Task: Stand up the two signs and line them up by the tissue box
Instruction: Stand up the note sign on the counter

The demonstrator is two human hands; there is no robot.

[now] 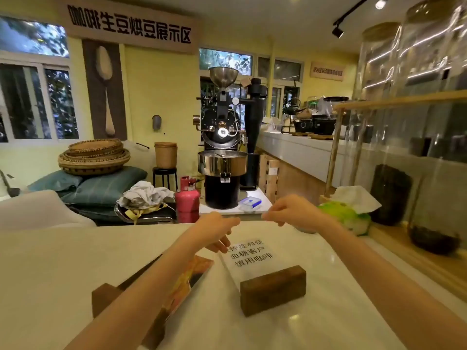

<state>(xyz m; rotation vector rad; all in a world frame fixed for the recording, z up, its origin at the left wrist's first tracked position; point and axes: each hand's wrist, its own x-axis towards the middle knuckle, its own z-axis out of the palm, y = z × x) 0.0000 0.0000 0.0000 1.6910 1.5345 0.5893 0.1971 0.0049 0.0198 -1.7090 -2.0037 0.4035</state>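
Observation:
A clear acrylic sign (249, 252) with black Chinese lettering stands in a dark wooden base (274, 290) near the middle of the white counter. My left hand (217, 229) and my right hand (290, 209) pinch its top edge at either end. A second sign with an orange picture (188, 281) lies tilted to the left, its wooden base (106, 299) partly hidden under my left forearm. The green tissue box (345, 215), white tissue sticking out, sits at the counter's right, just past my right hand.
A wooden shelf (404, 99) with big glass jars borders the counter on the right. Beyond the counter's far edge stand a coffee roaster (222, 157), a pink gas cylinder (187, 200) and a small plastic box (250, 203).

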